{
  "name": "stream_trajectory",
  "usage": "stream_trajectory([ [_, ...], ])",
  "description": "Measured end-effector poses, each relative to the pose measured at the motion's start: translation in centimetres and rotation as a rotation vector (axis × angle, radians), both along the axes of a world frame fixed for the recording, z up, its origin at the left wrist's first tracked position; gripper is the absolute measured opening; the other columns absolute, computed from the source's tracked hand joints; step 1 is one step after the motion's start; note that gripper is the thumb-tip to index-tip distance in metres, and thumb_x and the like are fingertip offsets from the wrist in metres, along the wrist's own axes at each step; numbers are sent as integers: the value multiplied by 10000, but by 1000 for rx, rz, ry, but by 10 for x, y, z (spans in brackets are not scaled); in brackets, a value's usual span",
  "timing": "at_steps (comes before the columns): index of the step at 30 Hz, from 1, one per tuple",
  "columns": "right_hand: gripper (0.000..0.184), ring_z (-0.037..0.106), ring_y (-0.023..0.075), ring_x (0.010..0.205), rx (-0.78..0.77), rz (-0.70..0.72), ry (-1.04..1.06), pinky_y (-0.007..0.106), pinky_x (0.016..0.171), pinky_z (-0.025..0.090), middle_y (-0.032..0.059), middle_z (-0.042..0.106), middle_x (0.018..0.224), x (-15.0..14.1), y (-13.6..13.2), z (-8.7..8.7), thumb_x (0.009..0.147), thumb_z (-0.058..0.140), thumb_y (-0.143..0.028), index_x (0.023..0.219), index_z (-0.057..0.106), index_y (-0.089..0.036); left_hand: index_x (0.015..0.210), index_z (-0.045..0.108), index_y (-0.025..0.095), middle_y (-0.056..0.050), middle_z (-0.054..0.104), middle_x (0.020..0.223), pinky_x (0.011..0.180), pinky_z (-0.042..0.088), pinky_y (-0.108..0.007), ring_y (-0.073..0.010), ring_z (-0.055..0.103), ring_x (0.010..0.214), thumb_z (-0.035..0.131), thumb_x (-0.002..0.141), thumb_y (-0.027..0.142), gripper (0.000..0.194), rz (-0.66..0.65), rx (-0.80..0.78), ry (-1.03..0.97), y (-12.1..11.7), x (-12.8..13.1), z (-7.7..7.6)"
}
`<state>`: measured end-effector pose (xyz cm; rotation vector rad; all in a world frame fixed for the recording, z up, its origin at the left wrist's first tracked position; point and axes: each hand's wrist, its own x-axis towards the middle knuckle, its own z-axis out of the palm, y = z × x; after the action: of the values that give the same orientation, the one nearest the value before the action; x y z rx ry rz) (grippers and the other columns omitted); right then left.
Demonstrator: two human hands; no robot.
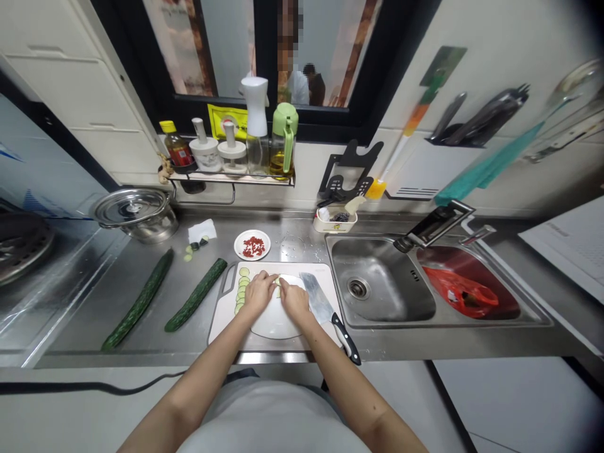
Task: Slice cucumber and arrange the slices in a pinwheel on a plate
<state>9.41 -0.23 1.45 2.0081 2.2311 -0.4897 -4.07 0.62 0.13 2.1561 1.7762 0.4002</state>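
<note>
My left hand [258,292] and my right hand [294,299] meet above a white plate [276,324], their fingertips pinched together. Between them shows a small pale-green cucumber slice [278,282], partly covered by the fingers. The plate rests on a white cutting board [221,327] with a grey handle. Along the board's left side, overlapping cucumber slices [242,289] form a row beside my left hand. A kitchen knife [321,301] lies to the right of my right hand, its black handle reaching past the board's near edge.
Two whole cucumbers [141,302] lie left of the board. Behind it stands a small plate [240,251] of red berries. A lidded steel pot [151,220] sits back left, below a condiment rack [236,180]. The sink [382,283] adjoins on the right, a red bag [460,292] in its smaller basin.
</note>
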Motion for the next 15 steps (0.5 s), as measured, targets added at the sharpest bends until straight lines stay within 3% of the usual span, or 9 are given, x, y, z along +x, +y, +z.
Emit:
stream_trajectory([
  [15,437,664,193,922,25,45,15,273,760,439,93,720,978,1,-6,2,994,244,-313,1367,469,-276,1226,601,312,-53,553,1020,836,402,-277,-183,520,985,408,955,338,334,8,-28,26,0,-1,6],
])
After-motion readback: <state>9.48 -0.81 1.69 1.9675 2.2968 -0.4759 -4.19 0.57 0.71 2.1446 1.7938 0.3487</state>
